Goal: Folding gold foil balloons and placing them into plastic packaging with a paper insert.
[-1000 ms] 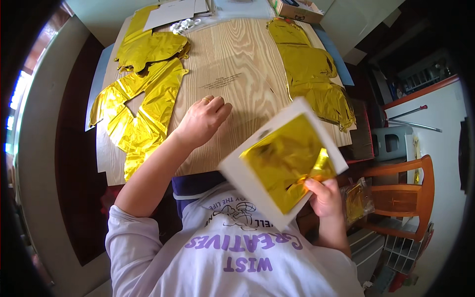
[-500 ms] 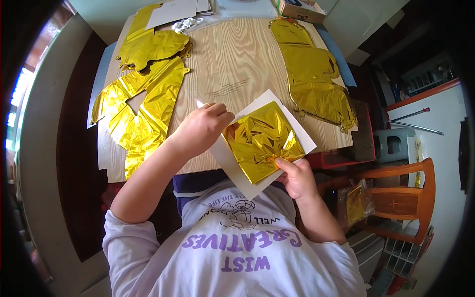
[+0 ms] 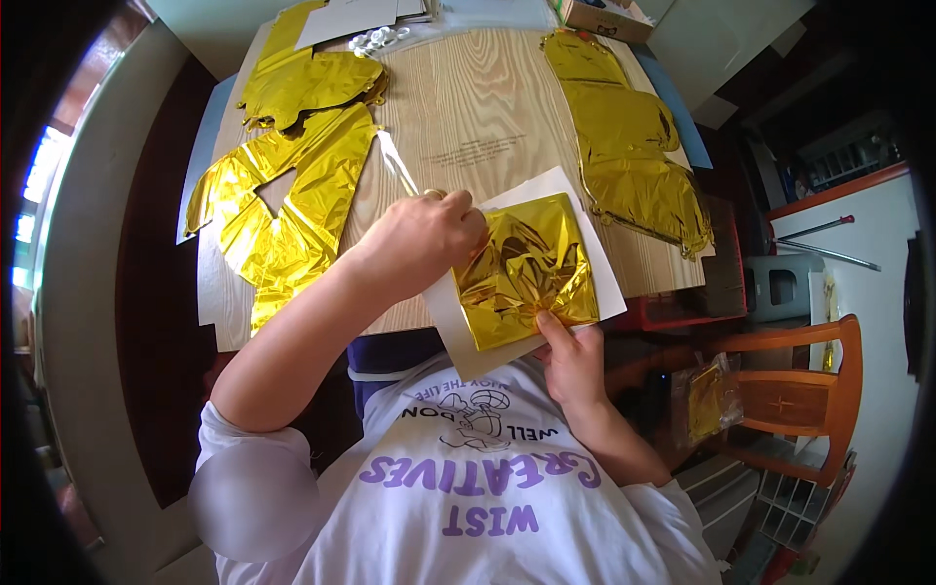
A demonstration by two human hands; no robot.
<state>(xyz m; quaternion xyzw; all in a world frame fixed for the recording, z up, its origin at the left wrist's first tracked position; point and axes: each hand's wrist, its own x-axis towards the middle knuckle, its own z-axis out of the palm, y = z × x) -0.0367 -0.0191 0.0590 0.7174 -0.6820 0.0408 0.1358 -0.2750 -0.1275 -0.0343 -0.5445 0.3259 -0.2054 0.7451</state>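
Note:
A folded gold foil balloon (image 3: 526,258) lies on a white card (image 3: 454,331) in front of my chest, at the table's near edge. My right hand (image 3: 573,363) grips both at their lower right, the thumb on the crinkled foil and the other fingers beneath the card. My left hand (image 3: 431,239) is closed at the left edge of the folded foil. A thin, translucent white strip (image 3: 395,159) sticks up out of its fingers, pointing away from me; its lower end is hidden in the fist.
Flat gold foil balloons lie on the wooden table (image 3: 458,88): a looped one (image 3: 292,234) and a stack (image 3: 312,90) at left, another stack (image 3: 624,127) at right. White rings (image 3: 378,39), cards (image 3: 346,21) and a cardboard box (image 3: 609,18) sit far back. A wooden chair (image 3: 790,390) stands right.
My left hand has shifted slightly right, and much more of the white strip shows above it. The card and folded foil have turned a little. My right hand keeps its hold.

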